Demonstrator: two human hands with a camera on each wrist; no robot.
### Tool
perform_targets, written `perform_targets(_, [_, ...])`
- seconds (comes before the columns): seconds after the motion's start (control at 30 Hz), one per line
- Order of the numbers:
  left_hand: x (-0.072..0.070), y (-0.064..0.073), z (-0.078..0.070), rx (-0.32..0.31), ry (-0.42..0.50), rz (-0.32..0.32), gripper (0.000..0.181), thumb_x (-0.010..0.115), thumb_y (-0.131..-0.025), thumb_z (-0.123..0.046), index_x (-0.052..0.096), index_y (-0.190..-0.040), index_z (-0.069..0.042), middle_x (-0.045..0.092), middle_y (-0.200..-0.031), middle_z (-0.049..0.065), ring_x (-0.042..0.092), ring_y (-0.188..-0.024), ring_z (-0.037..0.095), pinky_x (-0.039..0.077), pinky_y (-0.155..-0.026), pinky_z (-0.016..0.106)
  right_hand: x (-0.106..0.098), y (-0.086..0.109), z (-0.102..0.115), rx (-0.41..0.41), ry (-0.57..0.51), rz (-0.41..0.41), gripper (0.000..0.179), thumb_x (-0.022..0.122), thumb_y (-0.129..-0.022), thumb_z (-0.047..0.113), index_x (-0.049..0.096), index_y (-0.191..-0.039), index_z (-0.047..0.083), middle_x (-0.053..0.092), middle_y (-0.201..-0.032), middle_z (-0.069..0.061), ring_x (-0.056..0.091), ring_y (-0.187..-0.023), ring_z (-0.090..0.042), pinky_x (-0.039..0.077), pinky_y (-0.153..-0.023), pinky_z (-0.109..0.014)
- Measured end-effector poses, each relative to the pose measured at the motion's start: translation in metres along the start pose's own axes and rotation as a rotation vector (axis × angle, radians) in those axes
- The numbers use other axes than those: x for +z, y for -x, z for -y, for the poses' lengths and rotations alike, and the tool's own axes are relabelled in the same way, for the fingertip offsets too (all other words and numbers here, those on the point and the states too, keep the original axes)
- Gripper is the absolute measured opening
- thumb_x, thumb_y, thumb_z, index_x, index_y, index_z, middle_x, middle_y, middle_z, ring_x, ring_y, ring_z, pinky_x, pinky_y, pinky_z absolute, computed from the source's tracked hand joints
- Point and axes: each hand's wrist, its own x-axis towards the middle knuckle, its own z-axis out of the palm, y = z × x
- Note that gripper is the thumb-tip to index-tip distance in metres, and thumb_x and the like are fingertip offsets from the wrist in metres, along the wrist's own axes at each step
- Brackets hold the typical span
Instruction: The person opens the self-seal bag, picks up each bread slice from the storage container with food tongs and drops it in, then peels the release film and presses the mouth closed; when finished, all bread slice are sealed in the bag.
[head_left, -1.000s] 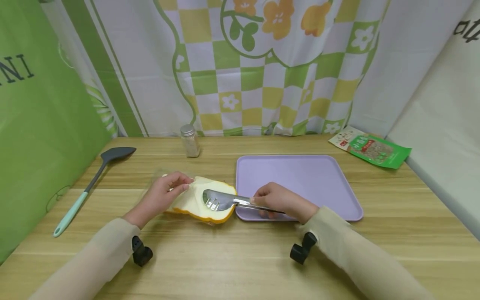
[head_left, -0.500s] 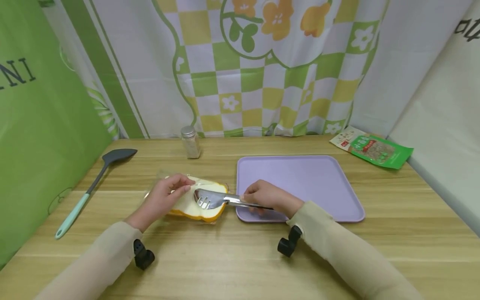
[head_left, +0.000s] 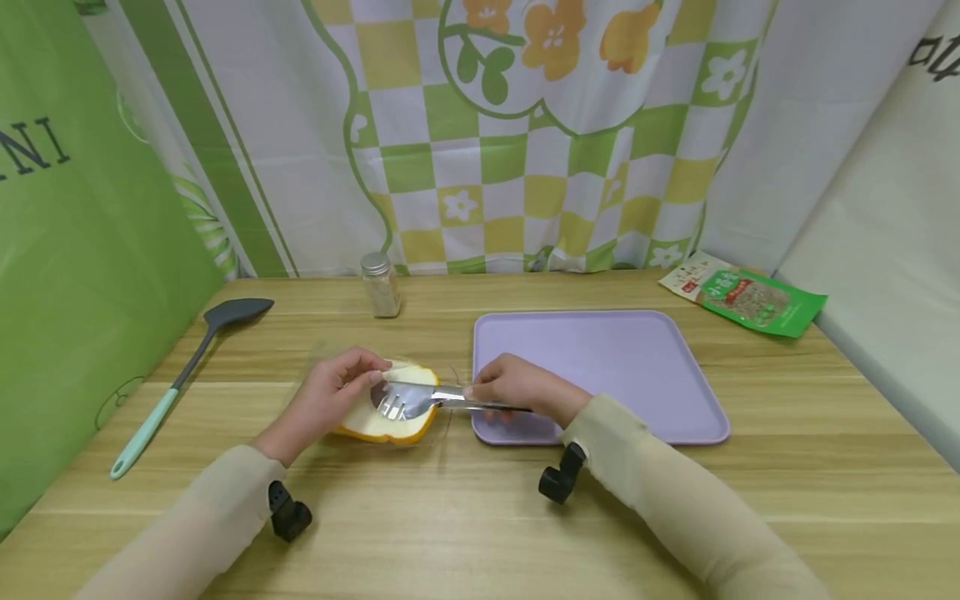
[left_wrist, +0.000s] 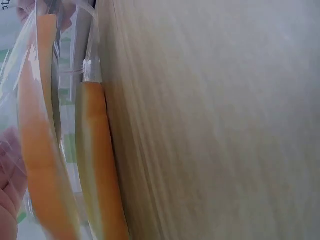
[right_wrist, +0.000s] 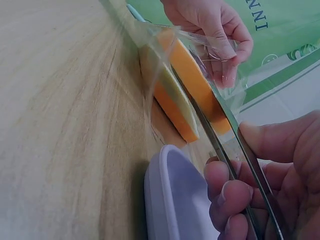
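My left hand point(head_left: 326, 404) pinches the upper edge of a clear plastic bag point(right_wrist: 150, 107) between thumb and fingers. My right hand point(head_left: 517, 387) grips metal tongs point(head_left: 408, 400), whose slotted head lies over the pale face of a bread slice point(head_left: 390, 437) with an orange crust. In the right wrist view the tong arms run on both sides of this upper slice point(right_wrist: 192, 75), inside the bag's mouth. A second slice point(right_wrist: 172, 102) lies just below it, along the table, in the bag. Both slices also show in the left wrist view, the lower slice point(left_wrist: 102, 165) close to the wood.
A lavender tray point(head_left: 637, 375) lies right of the bag, partly under my right hand. A spatula with a mint handle point(head_left: 146, 429) rests at the left. A glass shaker point(head_left: 381, 287) stands at the back, and a green packet point(head_left: 750, 300) lies at the back right.
My right hand has moved left with the tongs, and the bread slice has slid left with them, deeper into the bag. My left hand has stayed nearly in place at the bag's edge.
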Motion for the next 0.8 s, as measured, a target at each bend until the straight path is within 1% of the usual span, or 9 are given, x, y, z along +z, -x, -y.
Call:
perform_targets(0.07, [0.001,0.000,0.000,-0.008,0.020,0.000,0.008,0.058,-0.091,-0.008,0.065,-0.094,-0.005,0.069,-0.101,0.009,0.061,-0.090,0.012,0.050,-0.077,0.021,0.001,-0.002,0.001,-0.007,-0.005,0.013,0.027,0.056,-0.092,0.018,0.063,-0.074,-0.001,0.055,-0.055,-0.003,0.044,-0.045,-0.012,0.037,-0.047,-0.023])
perform_targets(0.13, [0.002,0.000,0.000,-0.013,0.035,0.000,0.009,0.057,-0.091,-0.008,0.064,-0.094,-0.004,0.068,-0.101,0.011,0.061,-0.088,0.010,0.050,-0.074,0.019,0.002,-0.005,0.002,-0.010,-0.005,0.018,0.027,0.056,-0.092,0.018,0.062,-0.074,-0.001,0.056,-0.055,-0.003,0.045,-0.044,-0.011,0.038,-0.047,-0.022])
perform_targets(0.27, [0.002,0.000,-0.003,-0.018,0.043,-0.011,0.009,0.057,-0.091,-0.008,0.064,-0.094,-0.003,0.068,-0.100,0.011,0.060,-0.085,0.006,0.050,-0.071,0.018,0.003,-0.012,0.001,-0.001,0.001,0.010,0.025,0.057,-0.092,0.018,0.065,-0.079,-0.002,0.057,-0.056,-0.003,0.045,-0.044,-0.012,0.039,-0.047,-0.023])
perform_targets(0.37, [0.003,0.000,-0.005,-0.006,0.035,-0.029,0.009,0.058,-0.091,-0.007,0.065,-0.094,-0.003,0.068,-0.098,0.011,0.060,-0.085,0.005,0.050,-0.071,0.017,0.005,-0.016,0.001,0.009,-0.001,0.002,0.024,0.057,-0.092,0.019,0.066,-0.083,-0.001,0.057,-0.056,-0.003,0.046,-0.044,-0.012,0.039,-0.046,-0.023])
perform_targets(0.5, [0.005,0.000,-0.007,0.018,0.014,-0.054,0.008,0.059,-0.090,-0.006,0.065,-0.093,-0.002,0.069,-0.096,0.011,0.061,-0.085,0.006,0.049,-0.073,0.017,0.008,-0.019,0.004,0.013,-0.012,0.006,0.023,0.057,-0.092,0.018,0.066,-0.082,-0.001,0.057,-0.057,-0.003,0.046,-0.044,-0.011,0.040,-0.045,-0.022])
perform_targets(0.6, [0.006,0.001,-0.008,0.017,0.011,-0.062,0.008,0.058,-0.090,-0.005,0.064,-0.094,-0.001,0.069,-0.094,0.011,0.062,-0.085,0.007,0.049,-0.074,0.016,0.010,-0.021,0.006,0.009,-0.007,0.008,0.025,0.057,-0.091,0.019,0.065,-0.080,-0.002,0.056,-0.057,-0.004,0.045,-0.044,-0.012,0.039,-0.046,-0.022])
perform_targets(0.7, [0.006,0.001,-0.007,0.002,0.025,-0.069,0.009,0.058,-0.090,-0.005,0.065,-0.095,-0.001,0.069,-0.093,0.011,0.061,-0.084,0.006,0.049,-0.074,0.015,0.011,-0.023,0.008,0.006,0.000,0.008,0.026,0.057,-0.091,0.019,0.066,-0.081,-0.003,0.056,-0.057,-0.004,0.046,-0.045,-0.012,0.038,-0.047,-0.023])
perform_targets(0.8, [0.008,0.002,-0.007,0.003,0.068,-0.080,0.009,0.059,-0.090,-0.004,0.065,-0.094,0.001,0.068,-0.092,0.013,0.060,-0.079,0.005,0.049,-0.070,0.014,0.012,-0.025,0.010,0.012,0.001,0.003,0.027,0.058,-0.091,0.021,0.067,-0.082,-0.003,0.058,-0.058,-0.004,0.047,-0.045,-0.012,0.039,-0.048,-0.023])
